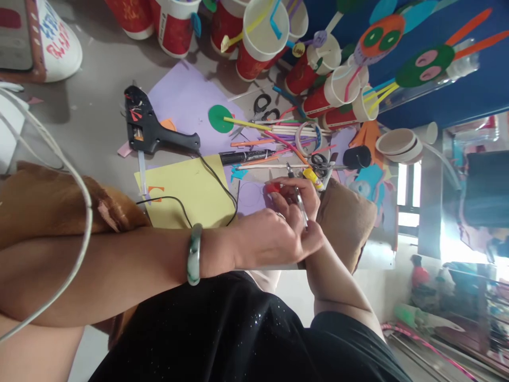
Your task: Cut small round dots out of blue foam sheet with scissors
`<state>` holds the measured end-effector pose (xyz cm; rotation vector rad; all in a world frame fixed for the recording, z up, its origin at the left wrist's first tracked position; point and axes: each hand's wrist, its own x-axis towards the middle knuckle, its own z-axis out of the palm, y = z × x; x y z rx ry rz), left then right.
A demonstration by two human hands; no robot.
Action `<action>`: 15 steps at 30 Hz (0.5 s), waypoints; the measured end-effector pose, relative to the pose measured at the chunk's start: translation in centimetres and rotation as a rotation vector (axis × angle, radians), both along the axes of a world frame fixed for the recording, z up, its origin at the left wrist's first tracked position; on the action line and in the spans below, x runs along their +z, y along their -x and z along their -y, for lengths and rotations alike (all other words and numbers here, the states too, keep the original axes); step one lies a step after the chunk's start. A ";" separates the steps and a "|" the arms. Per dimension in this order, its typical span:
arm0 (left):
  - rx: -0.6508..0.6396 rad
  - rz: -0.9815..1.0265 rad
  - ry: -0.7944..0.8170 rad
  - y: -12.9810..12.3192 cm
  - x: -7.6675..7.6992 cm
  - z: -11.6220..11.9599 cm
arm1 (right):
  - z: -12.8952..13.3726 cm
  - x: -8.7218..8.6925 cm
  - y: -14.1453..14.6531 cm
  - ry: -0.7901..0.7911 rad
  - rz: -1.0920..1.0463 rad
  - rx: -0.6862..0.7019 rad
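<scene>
My left hand point(274, 236), with a green-white bangle on its wrist, is closed around the lower end of a clear pen point(301, 204). The pen slants up across the front of my right hand point(300, 193). My right hand's fingers pinch a small red piece point(273, 188). Both hands are close together, partly overlapping, over the table's near edge. Beside them lies a purple sheet point(251, 195) with a circle drawn on it. A yellow sheet point(183, 183) lies to the left, with a black cord across it.
A black glue gun point(155, 127) lies at the left on the table. Several red-and-white cups point(264, 32) stand along the back. Straws, a black marker point(246, 157), scissors point(262, 106) and a green disc point(220, 118) lie in the middle. A white cable point(85, 228) loops at the left.
</scene>
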<state>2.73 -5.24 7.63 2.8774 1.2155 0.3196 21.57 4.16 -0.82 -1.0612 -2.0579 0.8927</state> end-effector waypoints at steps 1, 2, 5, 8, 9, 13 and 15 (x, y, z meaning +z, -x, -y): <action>-0.074 0.031 -0.008 -0.1 0.0 0.0 | -0.1 0.0 -0.1 0.001 -0.012 -0.014; -0.141 0.060 0.006 -0.2 -0.1 0.1 | -0.2 0.0 -0.2 -0.006 -0.029 -0.022; -0.279 0.083 0.128 -0.5 -0.6 0.1 | -0.7 0.0 -0.6 -0.018 -0.098 -0.012; -0.351 0.039 0.221 -0.7 -0.8 0.1 | -1.0 0.1 -0.9 -0.034 -0.126 0.069; -0.368 0.025 0.239 -0.7 -0.8 0.1 | -1.1 0.2 -1.0 -0.051 -0.112 0.107; -0.385 -0.013 0.309 -0.6 -0.3 -0.1 | -1.0 1.0 -0.9 -0.170 -0.037 0.298; -0.383 -0.027 0.351 -0.6 -0.2 -0.1 | -0.9 1.6 -0.6 -0.215 -0.012 0.372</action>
